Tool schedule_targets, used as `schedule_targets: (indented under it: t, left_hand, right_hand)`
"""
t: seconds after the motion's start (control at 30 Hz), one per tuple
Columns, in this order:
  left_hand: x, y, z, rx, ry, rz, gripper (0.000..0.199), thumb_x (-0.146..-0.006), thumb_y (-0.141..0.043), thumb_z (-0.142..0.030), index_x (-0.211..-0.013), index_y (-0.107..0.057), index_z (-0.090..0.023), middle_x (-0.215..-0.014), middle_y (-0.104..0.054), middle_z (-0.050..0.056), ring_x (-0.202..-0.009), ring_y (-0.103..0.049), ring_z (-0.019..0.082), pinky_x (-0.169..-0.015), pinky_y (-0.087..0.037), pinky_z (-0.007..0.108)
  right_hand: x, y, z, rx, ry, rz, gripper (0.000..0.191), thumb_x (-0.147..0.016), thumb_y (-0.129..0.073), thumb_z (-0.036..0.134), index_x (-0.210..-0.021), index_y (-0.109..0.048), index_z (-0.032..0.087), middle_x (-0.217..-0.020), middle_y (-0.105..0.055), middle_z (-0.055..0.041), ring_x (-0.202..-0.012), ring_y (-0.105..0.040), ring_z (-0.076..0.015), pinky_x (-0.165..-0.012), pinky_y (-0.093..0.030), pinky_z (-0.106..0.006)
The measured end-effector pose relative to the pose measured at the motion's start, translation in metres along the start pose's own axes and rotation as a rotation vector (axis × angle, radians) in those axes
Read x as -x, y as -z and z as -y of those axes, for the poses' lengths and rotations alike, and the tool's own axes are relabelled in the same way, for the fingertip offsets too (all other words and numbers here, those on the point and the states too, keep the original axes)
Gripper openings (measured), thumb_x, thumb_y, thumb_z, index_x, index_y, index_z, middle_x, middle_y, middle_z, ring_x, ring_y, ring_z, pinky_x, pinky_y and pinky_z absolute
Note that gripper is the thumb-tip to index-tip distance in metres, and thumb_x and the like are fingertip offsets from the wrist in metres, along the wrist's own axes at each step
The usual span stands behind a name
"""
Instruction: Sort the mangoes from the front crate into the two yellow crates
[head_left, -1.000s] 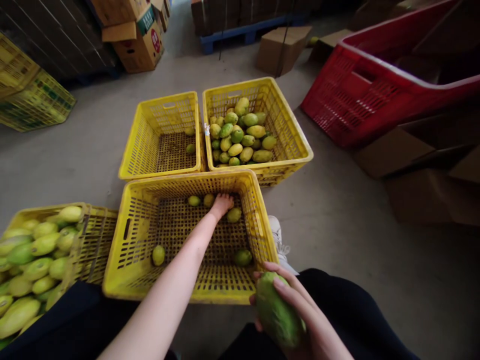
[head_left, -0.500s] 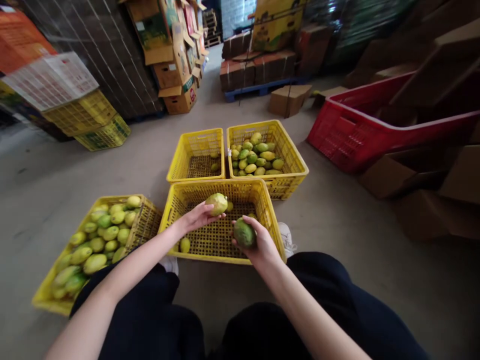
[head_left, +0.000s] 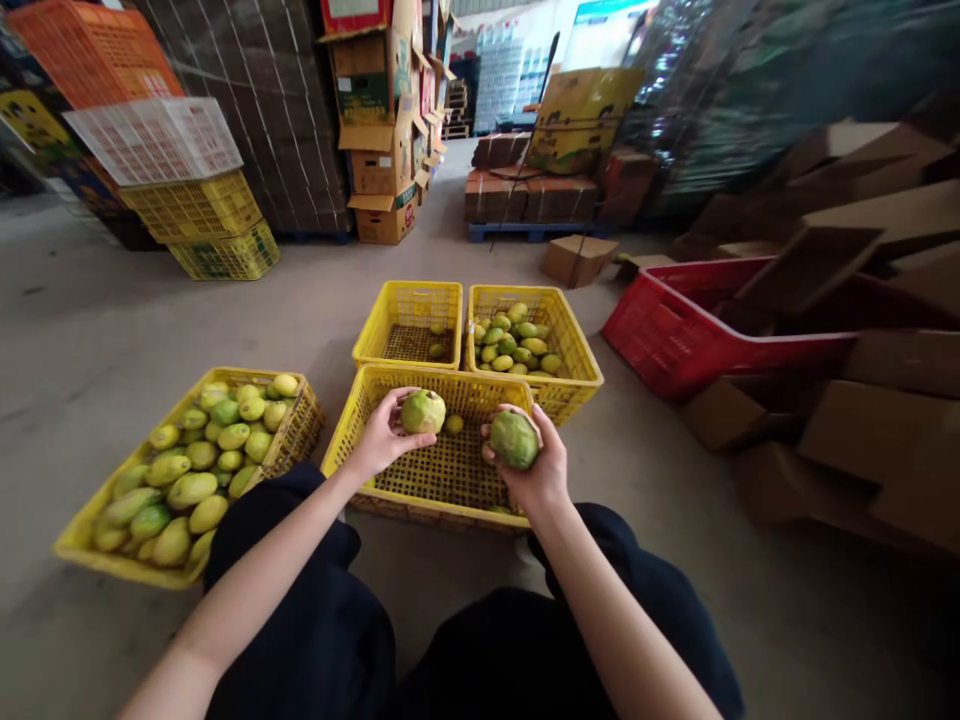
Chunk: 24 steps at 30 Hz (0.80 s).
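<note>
My left hand (head_left: 388, 436) is wrapped round a yellow-green fruit (head_left: 423, 412), above the left part of the near yellow crate (head_left: 442, 515). Over the right side of that crate, my right hand (head_left: 541, 462) holds a darker green round fruit (head_left: 514, 440). A small yellow fruit (head_left: 454, 425) lies in the crate between the hands. Behind it stand two more yellow crates: the left one (head_left: 369, 325) has a couple of fruits, the right one (head_left: 581, 335) holds several green and yellow fruits. A crate at the left (head_left: 71, 545) is filled with yellow-green fruits.
A red crate (head_left: 652, 325) with cardboard inside stands at the right, beside loose cardboard boxes (head_left: 847, 440). Stacked crates (head_left: 202, 205) are at the back left. Farther back are stacked cartons (head_left: 382, 170) and a blue pallet (head_left: 517, 232) bearing boxes.
The view has tilted up and shifted. My hands have moved slightly apart, and both fruits are turned differently, with the same fruits still held.
</note>
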<state>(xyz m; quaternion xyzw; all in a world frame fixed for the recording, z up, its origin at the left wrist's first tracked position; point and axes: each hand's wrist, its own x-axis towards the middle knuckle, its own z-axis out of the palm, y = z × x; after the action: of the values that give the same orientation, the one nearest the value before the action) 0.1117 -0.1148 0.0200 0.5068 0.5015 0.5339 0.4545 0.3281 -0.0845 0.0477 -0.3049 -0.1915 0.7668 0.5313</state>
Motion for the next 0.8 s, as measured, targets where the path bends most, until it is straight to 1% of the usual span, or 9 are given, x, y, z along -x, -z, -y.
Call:
schedule_targets:
  t: [0.1,0.17,0.23,0.3,0.37,0.47,0.6,0.7,0.8]
  left_hand:
    - [0.007,-0.004,-0.001,-0.087,-0.121,-0.074,0.072,-0.062,-0.091,-0.045,-0.120,-0.055,-0.024,-0.125,-0.061,0.011,-0.111,-0.064,0.027,-0.090,-0.058,0.043]
    - [0.012,-0.008,-0.001,-0.199,-0.226,-0.082,0.069,-0.067,-0.089,-0.046,-0.123,-0.054,-0.025,-0.124,-0.063,0.011,-0.110,-0.065,0.028,-0.089,-0.059,0.043]
    - [0.017,-0.012,-0.002,-0.347,-0.365,-0.049,0.067,-0.070,-0.087,-0.043,-0.126,-0.054,-0.025,-0.123,-0.064,0.012,-0.114,-0.064,0.029,-0.094,-0.057,0.046]
    - [0.021,-0.014,-0.003,-0.476,-0.489,-0.020,0.065,-0.074,-0.085,-0.038,-0.130,-0.053,-0.026,-0.126,-0.064,0.012,-0.120,-0.062,0.030,-0.102,-0.053,0.048]
    - [0.024,-0.013,-0.004,-0.548,-0.540,-0.015,0.066,-0.079,-0.081,-0.036,-0.136,-0.050,-0.027,-0.131,-0.063,0.012,-0.125,-0.060,0.030,-0.107,-0.050,0.048]
    - [0.028,-0.009,-0.003,-0.581,-0.536,0.001,0.072,-0.082,-0.078,-0.037,-0.145,-0.044,-0.030,-0.137,-0.061,0.013,-0.129,-0.059,0.030,-0.109,-0.050,0.047]
    - [0.031,-0.002,-0.002,-0.563,-0.539,0.034,0.078,-0.085,-0.075,-0.037,-0.152,-0.036,-0.034,-0.145,-0.057,0.012,-0.135,-0.055,0.029,-0.113,-0.046,0.046]
    - [0.033,0.001,-0.002,-0.490,-0.497,0.073,0.083,-0.086,-0.074,-0.035,-0.156,-0.029,-0.036,-0.156,-0.046,0.011,-0.142,-0.047,0.029,-0.117,-0.041,0.047]
    - [0.036,0.001,-0.003,-0.349,-0.377,0.121,0.086,-0.087,-0.074,-0.035,-0.158,-0.027,-0.034,-0.163,-0.034,0.012,-0.148,-0.037,0.031,-0.122,-0.033,0.049]
  right_hand:
    - [-0.008,-0.003,-0.002,0.015,0.045,-0.021,0.029,-0.068,-0.076,0.045,-0.076,-0.072,0.018,-0.068,-0.068,-0.0013,-0.058,-0.064,-0.0179,-0.040,-0.045,-0.025]
    - [-0.014,-0.008,-0.009,0.067,0.104,-0.060,0.026,-0.066,-0.076,0.042,-0.076,-0.073,0.018,-0.071,-0.070,-0.0008,-0.058,-0.063,-0.0166,-0.045,-0.048,-0.026]
    - [-0.017,-0.014,-0.019,0.136,0.184,-0.084,0.021,-0.063,-0.077,0.038,-0.073,-0.073,0.020,-0.077,-0.072,-0.0005,-0.064,-0.063,-0.0154,-0.054,-0.051,-0.025]
    - [-0.019,-0.019,-0.028,0.204,0.248,-0.062,0.019,-0.062,-0.077,0.038,-0.069,-0.074,0.020,-0.080,-0.072,-0.0002,-0.071,-0.062,-0.0147,-0.061,-0.052,-0.023]
    - [-0.019,-0.024,-0.032,0.271,0.286,-0.013,0.020,-0.063,-0.076,0.039,-0.067,-0.074,0.020,-0.079,-0.070,0.0002,-0.074,-0.061,-0.0143,-0.065,-0.050,-0.022]
    - [-0.018,-0.026,-0.033,0.354,0.313,0.052,0.021,-0.067,-0.074,0.042,-0.070,-0.075,0.020,-0.077,-0.069,0.0002,-0.073,-0.060,-0.0147,-0.064,-0.048,-0.022]
    - [-0.016,-0.025,-0.033,0.383,0.286,0.105,0.023,-0.071,-0.072,0.043,-0.073,-0.076,0.020,-0.073,-0.069,-0.0006,-0.068,-0.060,-0.0153,-0.060,-0.047,-0.024]
    - [-0.016,-0.025,-0.035,0.358,0.291,0.176,0.022,-0.072,-0.070,0.041,-0.075,-0.077,0.021,-0.076,-0.072,-0.0026,-0.077,-0.067,-0.0192,-0.072,-0.052,-0.027]
    - [-0.017,-0.028,-0.038,0.317,0.284,0.252,0.025,-0.075,-0.066,0.043,-0.078,-0.079,0.021,-0.086,-0.077,-0.0056,-0.091,-0.071,-0.0254,-0.090,-0.053,-0.036]
